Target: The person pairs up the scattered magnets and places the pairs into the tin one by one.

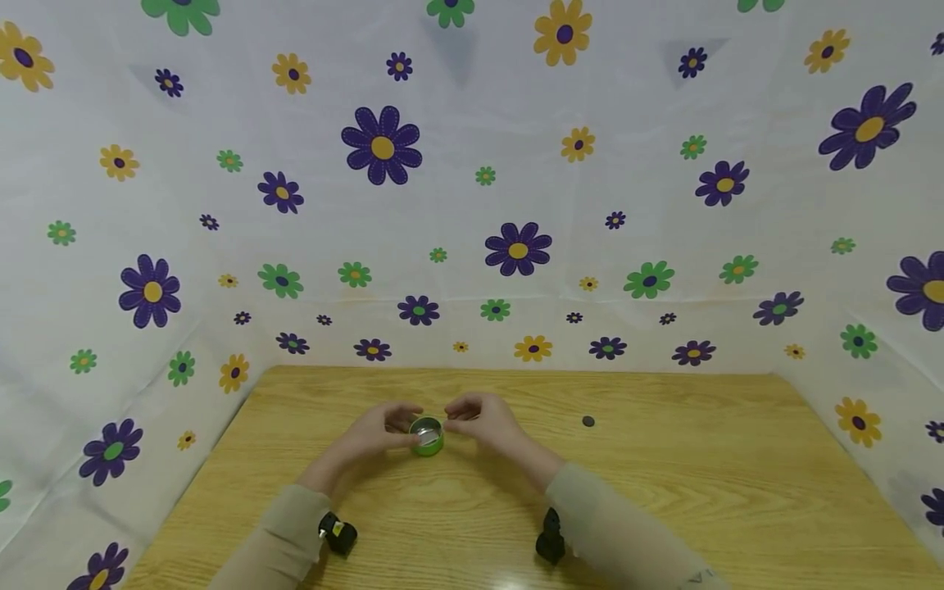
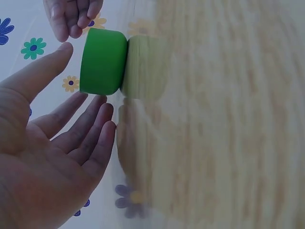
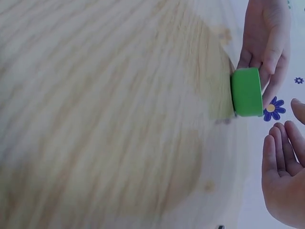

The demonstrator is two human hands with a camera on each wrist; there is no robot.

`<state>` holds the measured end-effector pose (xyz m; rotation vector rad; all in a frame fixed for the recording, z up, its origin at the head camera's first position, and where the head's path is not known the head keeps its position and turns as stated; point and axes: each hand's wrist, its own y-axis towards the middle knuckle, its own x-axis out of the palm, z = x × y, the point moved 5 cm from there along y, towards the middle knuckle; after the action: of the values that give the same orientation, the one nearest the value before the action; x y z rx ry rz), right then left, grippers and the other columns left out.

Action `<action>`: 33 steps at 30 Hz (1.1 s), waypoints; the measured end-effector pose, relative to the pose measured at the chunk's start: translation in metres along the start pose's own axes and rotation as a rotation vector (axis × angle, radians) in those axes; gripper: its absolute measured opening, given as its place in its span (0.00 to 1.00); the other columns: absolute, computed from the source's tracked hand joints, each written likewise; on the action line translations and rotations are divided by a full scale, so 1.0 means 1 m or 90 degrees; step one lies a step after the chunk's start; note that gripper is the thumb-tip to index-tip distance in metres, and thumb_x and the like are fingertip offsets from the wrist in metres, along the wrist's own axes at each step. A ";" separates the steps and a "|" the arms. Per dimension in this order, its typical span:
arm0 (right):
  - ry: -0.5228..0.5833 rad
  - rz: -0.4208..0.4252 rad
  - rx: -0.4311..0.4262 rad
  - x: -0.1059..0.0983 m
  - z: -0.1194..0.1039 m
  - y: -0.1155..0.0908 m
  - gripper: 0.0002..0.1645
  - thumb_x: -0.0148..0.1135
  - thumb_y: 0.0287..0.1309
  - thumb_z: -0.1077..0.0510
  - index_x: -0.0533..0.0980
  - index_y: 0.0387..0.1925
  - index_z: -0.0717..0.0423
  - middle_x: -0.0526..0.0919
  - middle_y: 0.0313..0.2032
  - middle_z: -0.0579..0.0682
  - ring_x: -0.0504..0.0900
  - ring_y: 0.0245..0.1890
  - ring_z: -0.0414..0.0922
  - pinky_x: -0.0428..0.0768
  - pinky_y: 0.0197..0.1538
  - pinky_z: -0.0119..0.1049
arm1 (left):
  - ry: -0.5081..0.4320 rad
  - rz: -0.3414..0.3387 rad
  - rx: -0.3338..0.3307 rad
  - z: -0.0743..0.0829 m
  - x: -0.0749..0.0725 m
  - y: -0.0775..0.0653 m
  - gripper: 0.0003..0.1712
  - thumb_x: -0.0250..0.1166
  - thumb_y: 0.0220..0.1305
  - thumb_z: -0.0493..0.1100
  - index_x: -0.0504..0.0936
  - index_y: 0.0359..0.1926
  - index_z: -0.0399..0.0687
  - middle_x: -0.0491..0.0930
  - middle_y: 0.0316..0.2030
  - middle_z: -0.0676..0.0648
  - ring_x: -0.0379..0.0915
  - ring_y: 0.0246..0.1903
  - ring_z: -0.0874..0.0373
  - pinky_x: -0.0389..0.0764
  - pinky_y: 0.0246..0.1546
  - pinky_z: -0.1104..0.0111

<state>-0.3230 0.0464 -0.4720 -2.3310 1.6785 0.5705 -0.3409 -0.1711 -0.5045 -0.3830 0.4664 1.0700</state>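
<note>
A small round green tin (image 1: 428,449) stands upright on the wooden table; its open top shows a shiny, silvery inside in the head view. Close against its left side is my left hand (image 1: 374,428), thumb in front and fingers behind. The left wrist view shows the tin's green wall (image 2: 103,62) with the left fingers loosely bent beside it, not gripping; whether a fingertip touches is unclear. My right hand (image 1: 488,418) hovers just right of the tin. From the right wrist, the right hand (image 3: 286,176) has relaxed fingers, apart from the tin and with nothing in them.
A small dark round disc (image 1: 587,421) lies on the wooden table (image 1: 701,467), right of the hands. White cloth (image 1: 457,213) printed with flowers hangs behind the table and along both sides. Black wrist cameras are strapped at both sleeves.
</note>
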 end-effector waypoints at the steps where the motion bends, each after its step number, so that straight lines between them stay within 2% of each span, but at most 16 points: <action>1: 0.000 -0.001 0.003 -0.002 0.000 0.000 0.16 0.74 0.65 0.62 0.85 0.51 0.67 0.91 0.46 0.59 0.88 0.44 0.46 0.86 0.49 0.36 | 0.002 0.003 -0.003 0.001 -0.001 -0.001 0.32 0.76 0.67 0.45 0.78 0.68 0.37 0.85 0.58 0.36 0.83 0.54 0.47 0.83 0.59 0.54; 9: -0.027 0.000 0.009 -0.017 0.006 0.001 0.17 0.75 0.64 0.61 0.85 0.51 0.67 0.91 0.46 0.59 0.88 0.44 0.47 0.85 0.48 0.34 | 0.011 0.022 0.000 0.013 -0.010 -0.001 0.31 0.75 0.68 0.43 0.78 0.68 0.36 0.85 0.59 0.35 0.83 0.57 0.41 0.83 0.61 0.46; 18: -0.036 0.001 0.025 -0.039 0.011 -0.003 0.20 0.74 0.65 0.62 0.83 0.55 0.70 0.89 0.49 0.62 0.88 0.48 0.52 0.87 0.54 0.42 | 0.017 0.016 0.021 0.025 -0.014 0.005 0.30 0.73 0.70 0.44 0.79 0.68 0.37 0.84 0.61 0.35 0.82 0.58 0.43 0.82 0.61 0.48; 24: -0.033 0.006 0.042 -0.057 0.015 -0.008 0.20 0.72 0.67 0.62 0.82 0.56 0.69 0.89 0.49 0.61 0.87 0.48 0.50 0.86 0.52 0.38 | 0.015 0.004 0.035 0.034 -0.012 0.011 0.27 0.71 0.71 0.43 0.80 0.67 0.38 0.83 0.62 0.35 0.81 0.58 0.43 0.82 0.60 0.50; 33: -0.019 0.004 0.053 -0.082 0.023 -0.017 0.22 0.70 0.68 0.62 0.81 0.58 0.71 0.88 0.50 0.63 0.86 0.47 0.49 0.85 0.49 0.33 | 0.003 -0.031 0.071 0.051 0.001 0.022 0.26 0.68 0.74 0.41 0.79 0.67 0.34 0.81 0.63 0.31 0.82 0.58 0.43 0.84 0.61 0.52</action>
<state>-0.3337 0.1321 -0.4589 -2.2487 1.6643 0.5247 -0.3508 -0.1348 -0.4644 -0.2965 0.5155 0.9917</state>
